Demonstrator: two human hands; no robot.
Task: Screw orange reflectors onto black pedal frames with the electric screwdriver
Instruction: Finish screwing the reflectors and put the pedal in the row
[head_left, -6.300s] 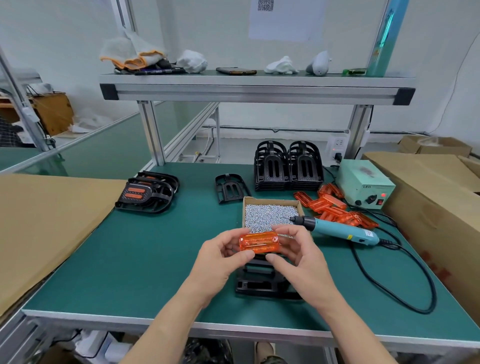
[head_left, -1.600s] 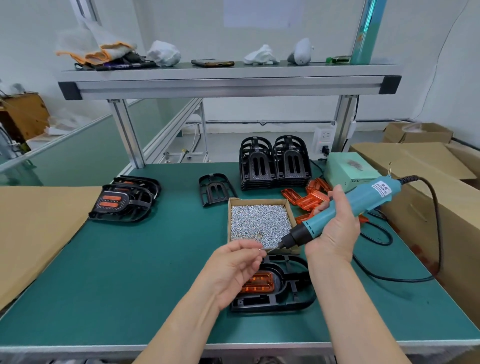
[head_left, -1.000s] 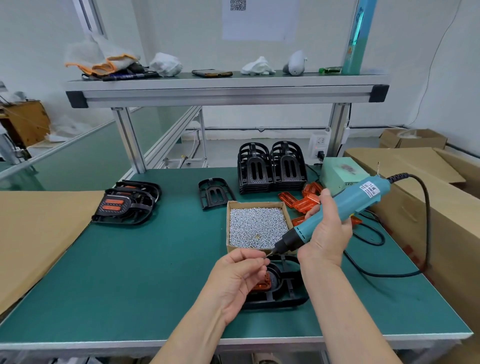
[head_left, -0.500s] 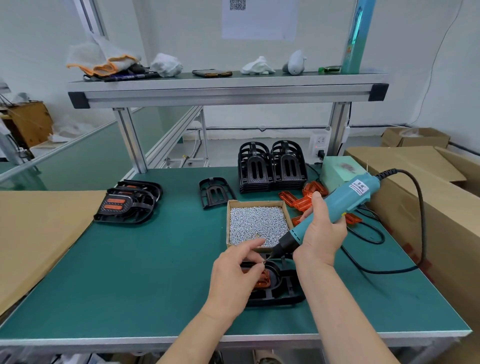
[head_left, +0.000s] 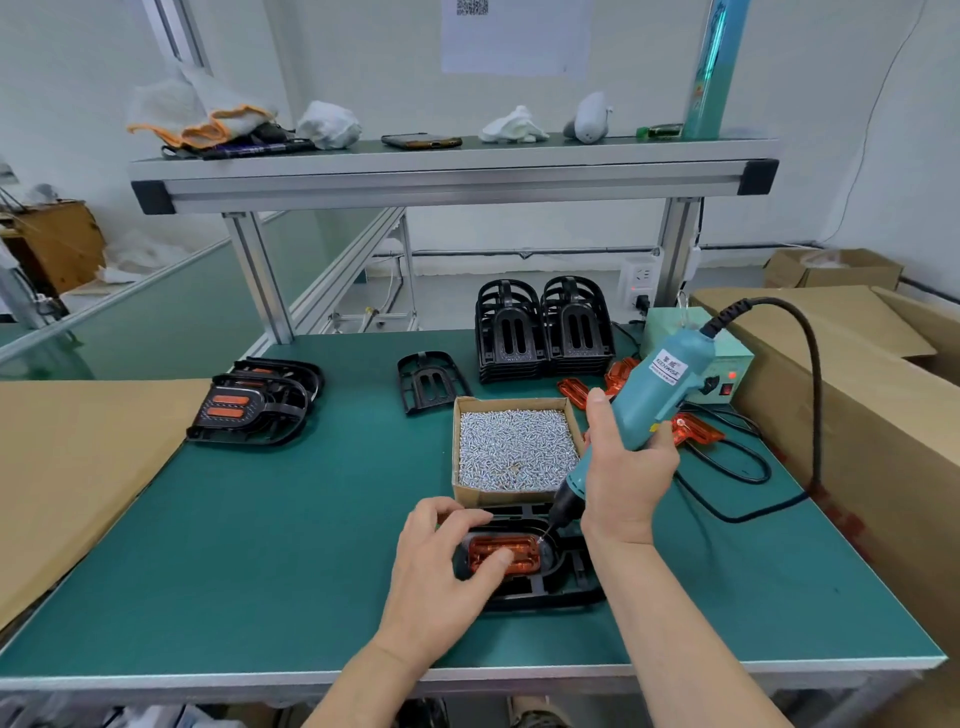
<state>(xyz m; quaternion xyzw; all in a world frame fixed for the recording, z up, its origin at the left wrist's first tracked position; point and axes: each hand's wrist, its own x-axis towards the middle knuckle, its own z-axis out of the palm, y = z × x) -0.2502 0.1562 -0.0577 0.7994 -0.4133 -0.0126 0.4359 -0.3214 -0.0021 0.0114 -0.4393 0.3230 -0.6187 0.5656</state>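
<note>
Place: black plastic pedal frame (head_left: 569, 584) near-centre, orange ribbed reflector (head_left: 525, 552) seated inside.
Left hand (head_left: 441, 566): grips frame, thumb pressing reflector.
Right hand (head_left: 626, 480): wraps teal electric screwdriver (head_left: 657, 397), bit at reflector's far-right corner.
Care: keep bit square, push steadily.

assembly workshop | green-matted workbench (head_left: 260, 545) | aluminium shelf (head_left: 452, 176) | stacked pedal frames (head_left: 543, 332)

The orange reflector (head_left: 522, 550) is glossy translucent plastic; the pedal frame (head_left: 567, 583) matt black plastic; the electric screwdriver (head_left: 649, 402) smooth plastic. The screws (head_left: 514, 447) are shiny metal, their box (head_left: 485, 494) plain cardboard; the table (head_left: 260, 545) matt green.
</note>
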